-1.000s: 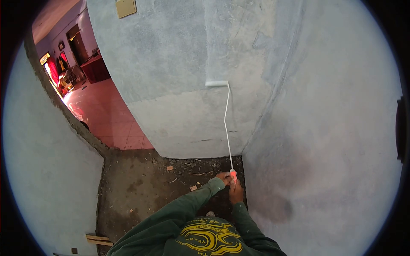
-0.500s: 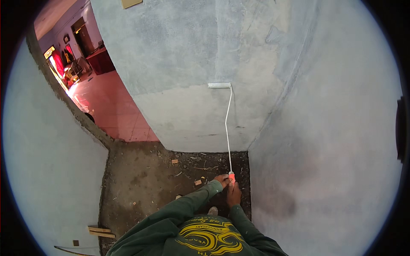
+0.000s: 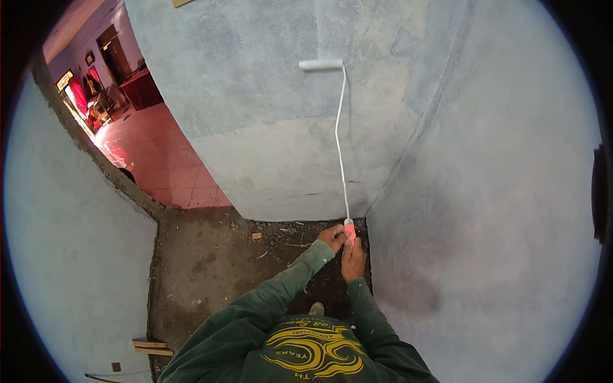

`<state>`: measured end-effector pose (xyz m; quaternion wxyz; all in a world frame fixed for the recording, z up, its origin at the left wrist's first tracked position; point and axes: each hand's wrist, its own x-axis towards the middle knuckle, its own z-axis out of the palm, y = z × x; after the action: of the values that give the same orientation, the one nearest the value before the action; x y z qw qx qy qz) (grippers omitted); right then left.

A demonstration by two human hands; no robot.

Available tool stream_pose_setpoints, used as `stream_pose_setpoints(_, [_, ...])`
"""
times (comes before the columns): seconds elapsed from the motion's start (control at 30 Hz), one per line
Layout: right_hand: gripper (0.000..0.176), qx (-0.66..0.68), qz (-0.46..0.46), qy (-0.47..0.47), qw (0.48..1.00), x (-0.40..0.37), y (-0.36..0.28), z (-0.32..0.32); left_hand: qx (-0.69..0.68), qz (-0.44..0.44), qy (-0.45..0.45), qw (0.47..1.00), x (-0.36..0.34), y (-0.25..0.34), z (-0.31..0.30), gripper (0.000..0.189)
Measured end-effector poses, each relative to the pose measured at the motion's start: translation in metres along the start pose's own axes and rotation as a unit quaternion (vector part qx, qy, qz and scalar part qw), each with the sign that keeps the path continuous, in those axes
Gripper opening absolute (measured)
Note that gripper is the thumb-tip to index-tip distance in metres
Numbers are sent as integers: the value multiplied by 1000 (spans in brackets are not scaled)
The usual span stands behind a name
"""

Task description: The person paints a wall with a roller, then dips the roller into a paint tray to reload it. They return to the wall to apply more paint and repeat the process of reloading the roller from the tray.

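A paint roller with a long, bent white rod (image 3: 342, 153) reaches up from my hands to the wall in front. Its white roller sleeve (image 3: 321, 65) lies across the grey-blue painted area of that wall (image 3: 242, 83). Below it runs a paler, beige-grey band (image 3: 274, 166). The roller's pinkish-red handle (image 3: 349, 230) is held by both hands. My left hand (image 3: 332, 237) closes round it from the left side, near the top. Lower down and to the right, my right hand (image 3: 353, 260) is wrapped round it too.
Walls stand close on the right (image 3: 498, 191) and left (image 3: 70, 223). Underfoot is a rough dirt floor (image 3: 211, 262) with a small brick piece (image 3: 257, 236). Wooden pieces (image 3: 152, 347) lie at lower left. A doorway opens onto a red tiled floor (image 3: 169, 159).
The roller sleeve has moved up the wall, from the edge of the pale band into the grey-blue area. Both hands have risen with the handle, and the arms stretch further forward.
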<state>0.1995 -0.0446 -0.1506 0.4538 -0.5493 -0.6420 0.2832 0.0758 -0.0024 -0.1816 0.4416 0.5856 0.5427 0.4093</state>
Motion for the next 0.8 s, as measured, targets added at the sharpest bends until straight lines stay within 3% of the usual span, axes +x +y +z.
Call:
stream_pose_setpoints(0.17, [33,37,42,-18,998,-19,20,-4,-17,26,15,999,-18,0,11,30])
stream_pose_setpoints(0.5, [38,-24,132,-55,989,-78,66,-14,31,-92,-69,993,-54,-46,51,32])
stream_pose_setpoints(0.73, [36,-60,77,-24,995,-66,71,-6,34,-118,-82,989,-34,-69,51,34])
stream_pose_setpoints(0.8, [34,-14,113,-45,992,-59,65,-4,4,-129,-80,988,-30,-65,46,32])
